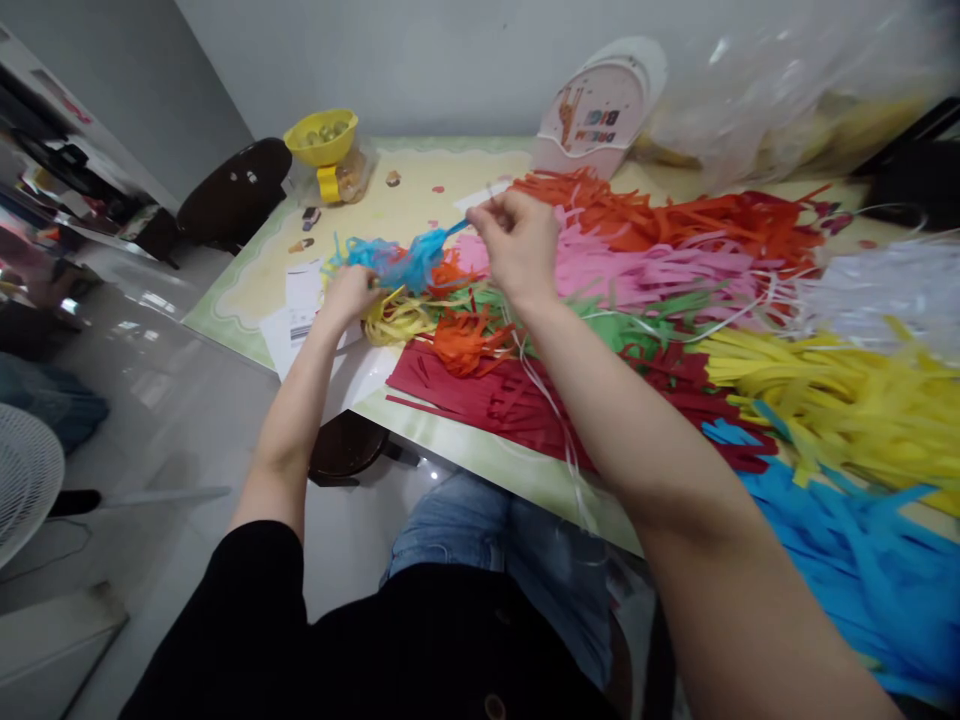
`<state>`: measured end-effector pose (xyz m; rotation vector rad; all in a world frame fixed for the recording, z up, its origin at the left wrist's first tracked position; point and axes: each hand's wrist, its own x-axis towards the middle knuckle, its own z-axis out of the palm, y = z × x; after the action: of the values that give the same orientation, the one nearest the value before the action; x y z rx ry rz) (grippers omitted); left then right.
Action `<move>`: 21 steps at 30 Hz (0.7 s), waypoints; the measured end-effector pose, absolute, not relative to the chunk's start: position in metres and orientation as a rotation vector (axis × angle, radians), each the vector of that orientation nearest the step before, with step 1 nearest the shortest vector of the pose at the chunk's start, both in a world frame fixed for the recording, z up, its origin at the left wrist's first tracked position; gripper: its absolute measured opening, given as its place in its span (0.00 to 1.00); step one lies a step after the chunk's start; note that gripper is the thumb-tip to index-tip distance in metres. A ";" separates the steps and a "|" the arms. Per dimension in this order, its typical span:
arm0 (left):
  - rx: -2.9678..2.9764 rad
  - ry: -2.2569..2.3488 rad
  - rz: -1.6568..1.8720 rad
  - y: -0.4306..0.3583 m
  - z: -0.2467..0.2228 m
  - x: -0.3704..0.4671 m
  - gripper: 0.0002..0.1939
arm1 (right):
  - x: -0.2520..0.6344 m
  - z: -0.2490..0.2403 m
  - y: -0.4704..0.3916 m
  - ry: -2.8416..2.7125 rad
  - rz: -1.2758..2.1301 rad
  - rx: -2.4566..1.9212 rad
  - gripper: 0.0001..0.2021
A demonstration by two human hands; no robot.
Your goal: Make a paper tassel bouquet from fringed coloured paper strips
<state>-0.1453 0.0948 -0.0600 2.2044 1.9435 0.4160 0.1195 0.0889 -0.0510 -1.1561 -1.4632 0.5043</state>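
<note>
My right hand (519, 245) pinches the narrow end of a bunch of blue paper strips (424, 262) above the table. My left hand (351, 294) is closed at the other end of the bunch, its fingertips partly hidden. Under and beside the bunch lie curly yellow strips (397, 322) and a small orange tuft (469, 342). Dark red strips (480, 400) lie along the near edge. Thin white string (546, 392) trails down from near my right wrist and over the table edge.
Orange (675, 220), pink (652, 275), green (607, 325), yellow (840, 400) and blue strips (855, 560) spread rightward. A yellow kitchen scale (322, 140) and a pink-and-white container (592, 115) stand at the back. White papers (307, 300) lie left; a fan (26, 480) stands beyond.
</note>
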 end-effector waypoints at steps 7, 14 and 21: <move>2.372 1.750 0.943 0.062 -0.015 -0.099 0.14 | 0.136 -0.027 0.067 -1.634 0.500 -1.141 0.13; 1.946 1.018 1.134 0.042 -0.010 -0.041 0.16 | 0.142 -0.008 0.034 -1.524 0.729 -0.984 0.20; 1.764 0.908 1.021 0.034 -0.019 -0.038 0.26 | 0.154 -0.013 0.022 -1.434 1.133 -0.783 0.31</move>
<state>-0.0380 0.0340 -0.0192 1.7641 0.9083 1.0208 0.1544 0.0220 -0.0126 -0.7833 -1.4343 1.1331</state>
